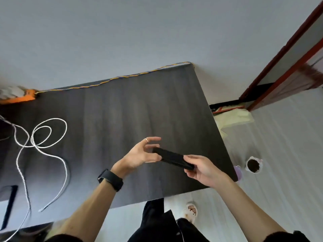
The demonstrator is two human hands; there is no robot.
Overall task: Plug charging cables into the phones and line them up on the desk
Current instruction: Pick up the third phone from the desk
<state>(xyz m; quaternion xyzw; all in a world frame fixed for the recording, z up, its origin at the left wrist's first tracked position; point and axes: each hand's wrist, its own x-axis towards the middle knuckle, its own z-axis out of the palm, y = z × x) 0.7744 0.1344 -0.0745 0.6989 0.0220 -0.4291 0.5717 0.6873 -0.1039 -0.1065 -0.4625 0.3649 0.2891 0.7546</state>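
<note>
I hold a black phone (172, 158) edge-on above the right part of the dark desk (122, 110). My right hand (201, 169) grips its near end between thumb and fingers. My left hand (141, 153), with a ring and a black wrist band, touches the phone's far end with thumb and fingertips, the other fingers spread. A white charging cable (43, 137) lies in loops on the desk's left side, its free plug end (41, 210) near the front edge. Another dark phone (8, 206) lies at the far left edge of the view, partly cut off.
An orange object (19, 97) sits at the desk's back left corner. A twisted yellow-blue cord (122, 77) runs along the back edge by the wall. On the floor to the right stand a small pot of soil (253, 165) and a red door frame (279, 67).
</note>
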